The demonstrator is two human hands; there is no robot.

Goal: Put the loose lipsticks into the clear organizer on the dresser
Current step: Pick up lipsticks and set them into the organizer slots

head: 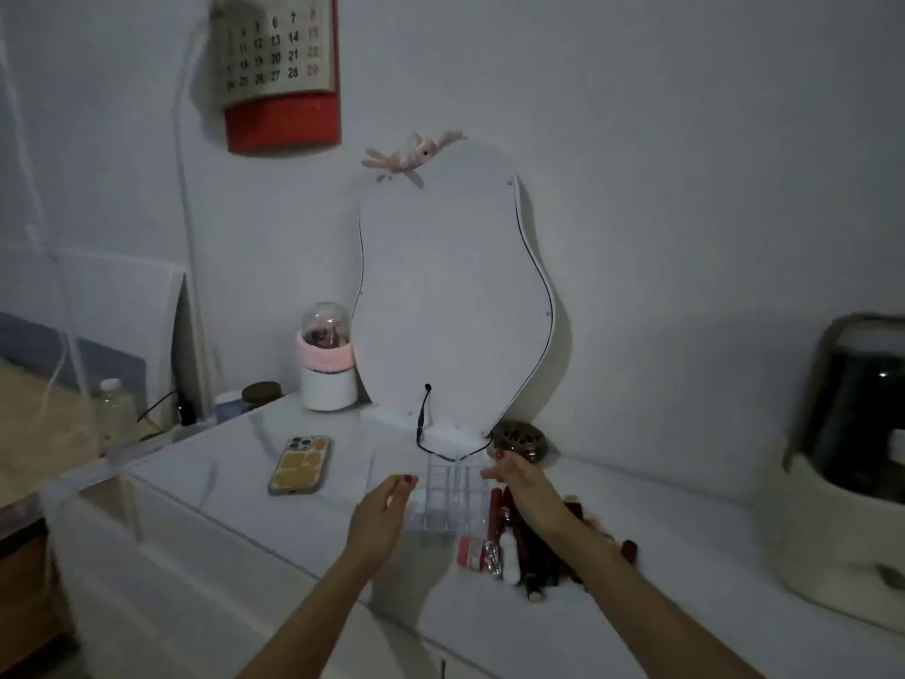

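A clear organizer is seen on the white dresser, between the two hands. Its grid of square compartments faces upward, and its longer side runs away from the person toward the mirror that leans on the wall behind it. The compartments appear empty, though the clear plastic makes this hard to judge.

The left hand is held at the organizer's left edge, fingers loosely spread and thumb raised; nothing is gripped in it, and whether the fingertips touch the plastic cannot be told. The right hand is placed at the organizer's far right corner, fingers partly curled and open, with nothing seen held; contact with the rim cannot be made out.

The loose lipsticks are gathered in a heap just under and behind the right wrist, to the right of the organizer's near corner. Most are laid flat, with their long axes running roughly from the person toward the wall, a few tilted slightly. A white tube and a pink-and-white roll lie at the heap's left side, closest to the left hand.

A phone is laid face down well to the left of the left hand. A dark round dish is set just beyond the right fingertips.
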